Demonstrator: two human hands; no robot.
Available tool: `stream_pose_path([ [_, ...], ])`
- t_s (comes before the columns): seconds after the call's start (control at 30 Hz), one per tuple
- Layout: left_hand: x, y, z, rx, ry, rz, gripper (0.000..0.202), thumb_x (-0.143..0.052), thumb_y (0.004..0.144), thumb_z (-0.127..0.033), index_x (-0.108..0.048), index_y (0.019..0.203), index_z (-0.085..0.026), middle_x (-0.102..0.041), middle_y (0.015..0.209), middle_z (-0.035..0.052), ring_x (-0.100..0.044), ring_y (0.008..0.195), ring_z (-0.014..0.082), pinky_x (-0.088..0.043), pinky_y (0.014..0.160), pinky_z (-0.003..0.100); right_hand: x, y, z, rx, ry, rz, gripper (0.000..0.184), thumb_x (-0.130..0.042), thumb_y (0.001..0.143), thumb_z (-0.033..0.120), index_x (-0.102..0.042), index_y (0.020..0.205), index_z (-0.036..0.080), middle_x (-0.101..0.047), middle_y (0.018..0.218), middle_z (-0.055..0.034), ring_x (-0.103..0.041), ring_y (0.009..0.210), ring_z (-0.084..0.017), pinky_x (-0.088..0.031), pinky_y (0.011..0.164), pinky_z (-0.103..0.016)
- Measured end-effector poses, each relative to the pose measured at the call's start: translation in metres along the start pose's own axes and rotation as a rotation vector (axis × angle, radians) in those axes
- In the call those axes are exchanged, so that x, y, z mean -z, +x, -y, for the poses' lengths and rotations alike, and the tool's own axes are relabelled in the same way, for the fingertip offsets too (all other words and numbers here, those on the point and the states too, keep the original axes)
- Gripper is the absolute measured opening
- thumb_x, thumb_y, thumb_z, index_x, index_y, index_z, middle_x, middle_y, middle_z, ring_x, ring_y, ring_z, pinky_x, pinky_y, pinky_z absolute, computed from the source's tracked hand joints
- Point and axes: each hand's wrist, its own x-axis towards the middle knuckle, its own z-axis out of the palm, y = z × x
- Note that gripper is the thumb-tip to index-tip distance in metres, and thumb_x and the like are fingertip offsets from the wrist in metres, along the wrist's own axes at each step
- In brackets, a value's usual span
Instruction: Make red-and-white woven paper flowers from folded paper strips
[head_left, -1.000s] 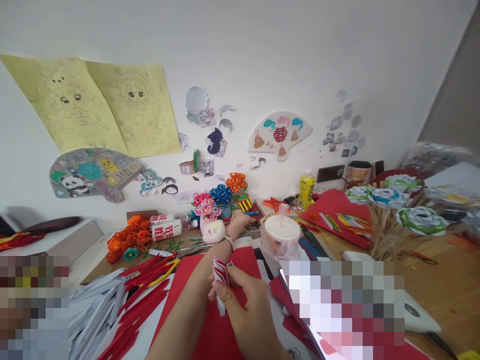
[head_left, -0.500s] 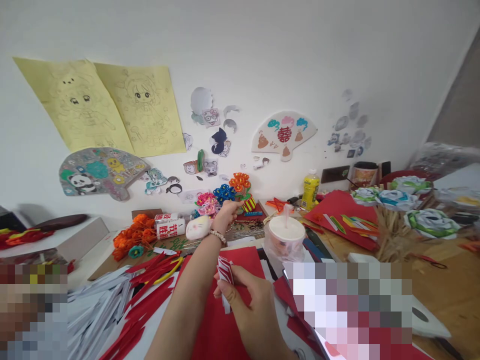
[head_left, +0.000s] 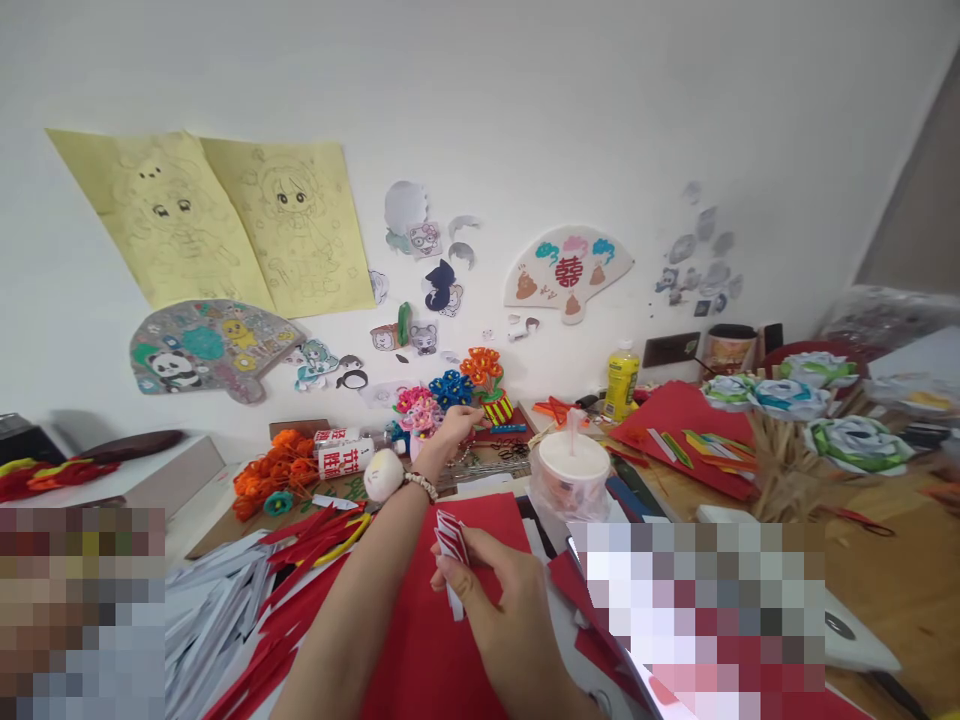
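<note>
White wall point(head_left: 525, 100) at the back, pinned with yellow sketch sheets point(head_left: 225, 220) and a fan-shaped cutout point(head_left: 568, 270), and below it a craft surface point(head_left: 900, 590) crowded with paper. Take the lidded cup point(head_left: 570, 465) with its straw as our marker.

Left of the cup and a touch beyond it, the left hand point(head_left: 452, 430) is stretched out at full reach. Its fingertips are in among the little paper flowers point(head_left: 418, 408) and a scatter of thin wires point(head_left: 480, 462). The fingers look gathered, but whether they have anything pinched I cannot tell from here. A round white plush toy point(head_left: 382, 475) sits just beside that wrist, on the side away from the cup.

Nearer the person than the cup and slightly left of it, the right hand point(head_left: 502, 600) is closed around a folded red-and-white paper piece point(head_left: 450, 540). Thumb and fingers clamp it upright above the red sheet point(head_left: 491, 512). Far left of the cup lie heaps of cut red and white strips point(head_left: 225, 610).

My read: this is a fetch step, one hand parking the folded piece while the other goes for a supply near the flowers. The next move, I'd say, calls for a neat pinch on one thin item without dragging its neighbours. It also needs a path back that clears the plush toy and the cup, and a right-hand grip firm enough that the folds don't spring open.
</note>
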Motion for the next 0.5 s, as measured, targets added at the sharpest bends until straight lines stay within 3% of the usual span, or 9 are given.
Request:
stream_pose_path([
  [0.33, -0.004, -0.007, 0.005, -0.046, 0.259, 0.077, 0.033, -0.056, 0.091, -0.033, -0.056, 0.118, -0.015, -0.059, 0.118, 0.0084, -0.061, 0.100, 0.0220, -0.053, 0.084, 0.042, 0.003, 0.007, -0.003, -0.123, 0.125, 0.037, 0.027, -0.052, 0.089, 0.036, -0.064, 0.075, 0.015, -0.069, 0.067, -0.0043, -0.064, 0.062, -0.017, -0.046, 0.058, -0.022],
  [0.5, -0.008, -0.013, -0.003, -0.066, 0.367, 0.057, 0.032, -0.056, 0.091, -0.032, -0.056, 0.119, -0.016, -0.058, 0.120, 0.0089, -0.060, 0.101, 0.0216, -0.052, 0.085, 0.042, 0.002, 0.009, -0.007, -0.141, 0.175, 0.035, 0.029, -0.053, 0.088, 0.039, -0.063, 0.076, 0.015, -0.068, 0.067, -0.0045, -0.064, 0.063, -0.017, -0.046, 0.059, -0.023],
])
